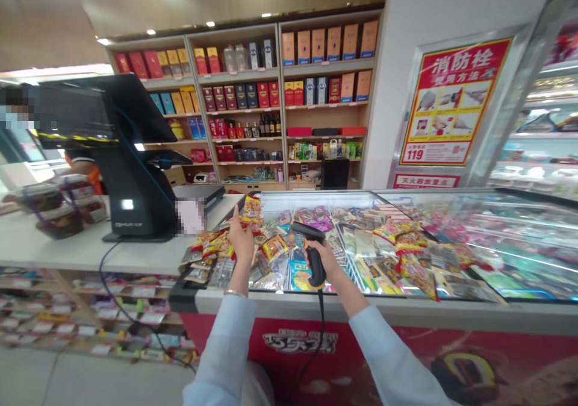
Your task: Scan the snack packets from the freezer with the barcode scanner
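My right hand is wrapped round the handle of a black barcode scanner, its head tilted toward the left. A cable runs down from the scanner's grip past the front of the freezer. My left hand is raised over the freezer's left end, the index finger pointing up. At its fingertips a small yellow and red snack packet stands upright, apparently pinched there, though the contact is partly hidden. Similar packets lie under and around both hands on the glass top.
The red chest freezer spans the front, with more packets piled at right. On the left counter stand a black checkout terminal and tubs of food. Behind are shelves of boxes. Another person's arm shows behind the terminal.
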`<state>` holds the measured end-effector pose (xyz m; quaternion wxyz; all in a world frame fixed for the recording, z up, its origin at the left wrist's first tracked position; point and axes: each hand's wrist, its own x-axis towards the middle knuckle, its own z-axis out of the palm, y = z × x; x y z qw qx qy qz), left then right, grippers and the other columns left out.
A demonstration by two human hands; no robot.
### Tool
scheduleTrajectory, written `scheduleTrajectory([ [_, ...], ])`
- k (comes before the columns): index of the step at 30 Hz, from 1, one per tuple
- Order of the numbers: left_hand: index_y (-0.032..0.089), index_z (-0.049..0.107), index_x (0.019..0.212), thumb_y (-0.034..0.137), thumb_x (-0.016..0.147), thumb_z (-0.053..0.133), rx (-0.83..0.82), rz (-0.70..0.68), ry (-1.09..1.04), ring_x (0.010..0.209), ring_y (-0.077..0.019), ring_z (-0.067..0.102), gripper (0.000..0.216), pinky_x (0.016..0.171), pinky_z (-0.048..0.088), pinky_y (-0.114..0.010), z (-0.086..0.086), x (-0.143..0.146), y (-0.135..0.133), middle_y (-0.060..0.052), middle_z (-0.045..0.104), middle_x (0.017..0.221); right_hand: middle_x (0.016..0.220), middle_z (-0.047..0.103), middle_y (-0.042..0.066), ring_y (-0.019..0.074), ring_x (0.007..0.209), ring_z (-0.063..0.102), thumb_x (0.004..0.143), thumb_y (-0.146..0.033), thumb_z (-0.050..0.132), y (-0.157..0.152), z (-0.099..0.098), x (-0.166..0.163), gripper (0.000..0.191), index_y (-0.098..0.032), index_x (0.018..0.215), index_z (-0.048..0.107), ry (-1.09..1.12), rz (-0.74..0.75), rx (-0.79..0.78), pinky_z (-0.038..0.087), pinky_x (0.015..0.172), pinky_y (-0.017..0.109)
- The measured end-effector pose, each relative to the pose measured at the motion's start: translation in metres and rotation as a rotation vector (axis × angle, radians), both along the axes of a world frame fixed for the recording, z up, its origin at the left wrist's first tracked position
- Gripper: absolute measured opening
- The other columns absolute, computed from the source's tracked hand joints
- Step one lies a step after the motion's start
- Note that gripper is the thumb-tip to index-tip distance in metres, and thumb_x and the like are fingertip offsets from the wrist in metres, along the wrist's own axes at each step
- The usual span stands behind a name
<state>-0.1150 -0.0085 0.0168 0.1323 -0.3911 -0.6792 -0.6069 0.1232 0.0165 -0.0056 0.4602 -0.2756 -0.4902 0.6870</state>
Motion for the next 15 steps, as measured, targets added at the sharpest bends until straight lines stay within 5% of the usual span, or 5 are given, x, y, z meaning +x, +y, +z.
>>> scheduleTrajectory([
  [8,0.014,0.063,0.132,0.017,0.092,0.046,-0.338,0.311,0.147,0.106,-0.0329,0.061,0.043,0.097,0.047,-0.052,-0.014,-0.035,-0.021,-0.019,0.066,0.104,0.048,0.058,-0.002,0.0114,0.037,0.050,0.066,-0.035,0.067,0.013,-0.023,-0.060,0.018,-0.020,0.066,0.058,-0.081,0.116,-0.118,0.042,0.037,0.023],
  [11,0.016,0.060,0.135,0.020,0.092,0.048,-0.313,0.423,0.298,0.125,-0.0367,0.052,0.044,0.108,0.037,-0.060,-0.026,-0.029,-0.020,-0.022,0.062,0.126,0.049,0.058,-0.002,0.0112,0.037,0.050,0.069,-0.033,0.067,0.021,-0.033,-0.072,0.016,-0.020,0.068,0.058,-0.106,0.166,-0.140,0.042,0.038,0.023],
  [15,0.018,0.049,0.146,0.025,0.096,0.045,-0.254,0.403,0.414,0.140,-0.0362,0.040,0.051,0.117,0.023,-0.065,-0.049,-0.024,-0.018,-0.021,0.046,0.150,0.050,0.058,0.000,0.0106,0.039,0.051,0.072,-0.036,0.066,0.031,-0.046,-0.079,0.021,-0.019,0.063,0.056,-0.131,0.250,-0.189,0.042,0.039,0.022],
])
